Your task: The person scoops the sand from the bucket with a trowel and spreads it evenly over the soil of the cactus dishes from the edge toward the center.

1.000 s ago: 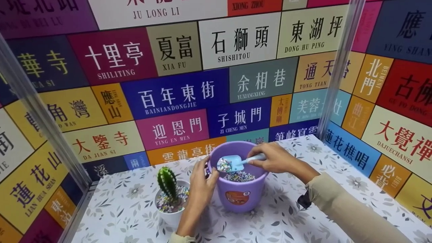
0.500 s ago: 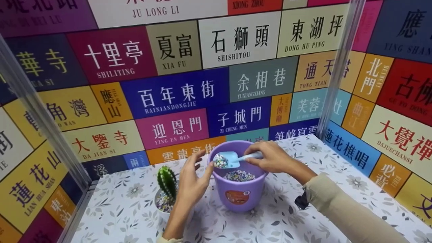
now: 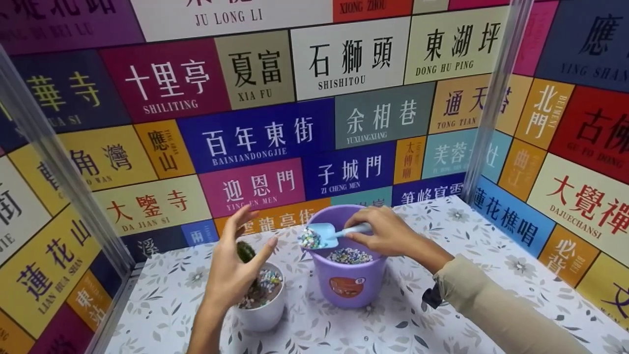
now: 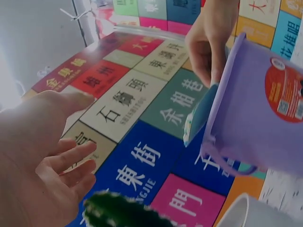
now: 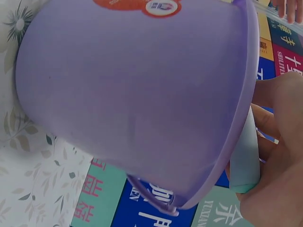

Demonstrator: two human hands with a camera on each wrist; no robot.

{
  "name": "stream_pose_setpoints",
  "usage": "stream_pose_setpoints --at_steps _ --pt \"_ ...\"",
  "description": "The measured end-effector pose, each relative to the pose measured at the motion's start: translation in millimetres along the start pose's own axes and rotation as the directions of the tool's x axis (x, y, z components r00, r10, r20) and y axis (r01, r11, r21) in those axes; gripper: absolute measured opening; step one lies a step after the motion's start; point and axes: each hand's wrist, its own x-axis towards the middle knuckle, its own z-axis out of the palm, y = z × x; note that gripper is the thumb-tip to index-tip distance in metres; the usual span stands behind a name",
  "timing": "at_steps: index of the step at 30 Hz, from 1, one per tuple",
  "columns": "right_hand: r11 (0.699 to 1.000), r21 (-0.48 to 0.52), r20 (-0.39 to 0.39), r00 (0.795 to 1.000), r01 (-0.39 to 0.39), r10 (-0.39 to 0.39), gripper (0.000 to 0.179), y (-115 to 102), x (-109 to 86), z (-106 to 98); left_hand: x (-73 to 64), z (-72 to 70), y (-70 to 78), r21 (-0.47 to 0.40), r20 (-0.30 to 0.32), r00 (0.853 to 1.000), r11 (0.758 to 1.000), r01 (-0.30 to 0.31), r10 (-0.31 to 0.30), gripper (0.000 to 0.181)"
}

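Observation:
My right hand [image 3: 381, 231] grips the handle of a light blue toy shovel [image 3: 328, 234] over the purple bucket [image 3: 344, 290]. Small multicoloured pebbles [image 3: 309, 238] fill the shovel's scoop, which reaches the bucket's left rim. More pebbles [image 3: 350, 255] lie inside the bucket. My left hand [image 3: 231, 275] is raised, fingers and thumb spread, holding nothing. It overlaps a green cactus [image 3: 244, 250] in the head view, hiding most of it. The cactus stands in a white pot [image 3: 265, 314] topped partly with pebbles, left of the bucket. In the left wrist view the cactus [image 4: 123, 210] tip shows below the fingers.
A white tablecloth [image 3: 422, 314] with grey leaves and flowers covers the table under pot and bucket. Walls of coloured name panels [image 3: 255, 132] rise behind and at both sides, with clear corner strips [image 3: 496, 98]. The bucket has a purple handle [image 4: 227, 163].
My left hand has let go of the bucket's rim and moved left to the cactus, its fingers spreading. My right hand has shifted the loaded shovel left to the bucket's rim.

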Motion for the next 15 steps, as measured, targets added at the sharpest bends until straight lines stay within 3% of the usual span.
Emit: stream_pose_setpoints --at_steps 3,9,15 --pt "1.0 -0.019 0.017 1.0 0.009 -0.009 0.016 -4.5 0.7 3.3 -4.1 -7.4 -9.5 0.021 -0.004 0.998 0.998 0.059 -0.059 0.092" --pt "0.999 -0.034 0.026 0.999 0.028 -0.027 0.017 -12.2 4.3 9.1 -10.3 -15.2 -34.2 0.017 -0.01 0.993 0.993 0.119 -0.119 0.102" --pt "0.999 -0.048 0.043 0.999 0.027 -0.025 0.019 -21.3 8.4 14.1 -17.0 -19.9 -57.9 0.039 0.014 0.976 0.975 0.218 -0.219 0.111"
